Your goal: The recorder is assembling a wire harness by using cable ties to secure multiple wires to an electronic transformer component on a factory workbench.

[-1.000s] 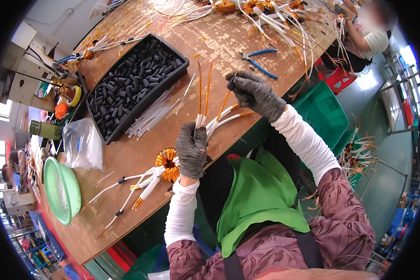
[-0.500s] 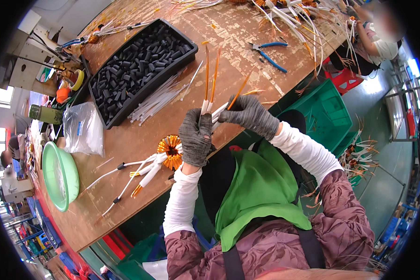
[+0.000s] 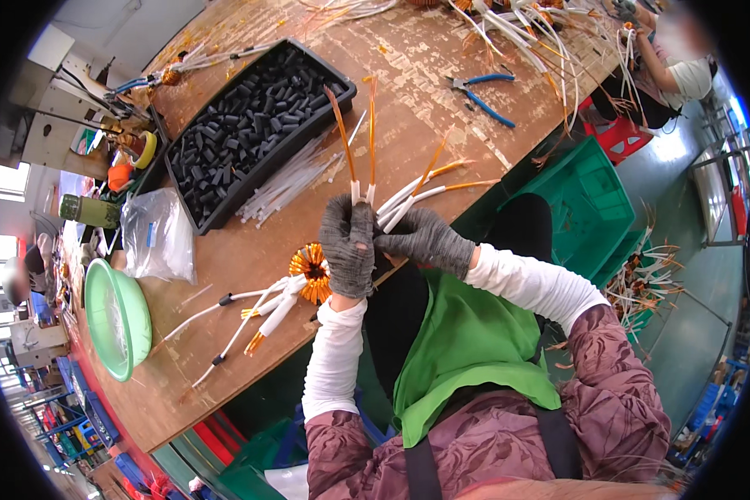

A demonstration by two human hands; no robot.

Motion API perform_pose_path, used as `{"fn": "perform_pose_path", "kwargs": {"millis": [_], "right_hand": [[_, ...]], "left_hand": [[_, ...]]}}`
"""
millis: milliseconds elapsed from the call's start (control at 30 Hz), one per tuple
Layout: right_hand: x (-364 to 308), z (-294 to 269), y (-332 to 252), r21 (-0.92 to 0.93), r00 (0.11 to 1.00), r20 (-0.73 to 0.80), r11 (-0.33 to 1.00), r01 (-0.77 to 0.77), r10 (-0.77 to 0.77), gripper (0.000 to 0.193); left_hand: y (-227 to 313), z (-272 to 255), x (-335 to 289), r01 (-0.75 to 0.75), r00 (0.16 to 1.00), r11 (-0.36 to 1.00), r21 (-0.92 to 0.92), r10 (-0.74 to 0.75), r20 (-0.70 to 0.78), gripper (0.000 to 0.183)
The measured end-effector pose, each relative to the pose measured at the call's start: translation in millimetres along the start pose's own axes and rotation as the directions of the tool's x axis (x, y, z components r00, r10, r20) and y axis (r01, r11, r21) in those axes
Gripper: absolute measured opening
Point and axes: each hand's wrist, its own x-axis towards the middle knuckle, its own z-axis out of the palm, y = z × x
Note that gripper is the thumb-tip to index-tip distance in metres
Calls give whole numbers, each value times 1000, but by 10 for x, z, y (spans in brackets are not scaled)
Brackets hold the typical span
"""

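The hands (image 3: 347, 246) are gloved in grey, the wires (image 3: 372, 142) white and orange, the coil (image 3: 302, 264) copper-orange

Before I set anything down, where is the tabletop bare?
Bare: between the black tray and blue pliers; near left, between the green basin, white leads and table edge. Crowded: beside the tray, with white strips; around left hand, right hand and orange-tipped wires; far right, under tangled wires.
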Motion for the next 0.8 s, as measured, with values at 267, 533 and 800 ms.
{"fn": "perform_pose_path", "kwargs": {"millis": [267,533,800], "right_hand": [[30,-689,-1280,485,975,-162,873,-56,153,23],[521,-1057,-1389,611,995,45,786,-95,85,35],[795,-1194,-1248,526,990,-85,839,138,-109,29]], "left_hand": [[179,52,-65,163,986,981,-105,-166,-27,19],[130,32,-42,152,987,985,-75,-155,-32,20],[144,23,-39,202,979,975,-94,-203,5,16]]}}
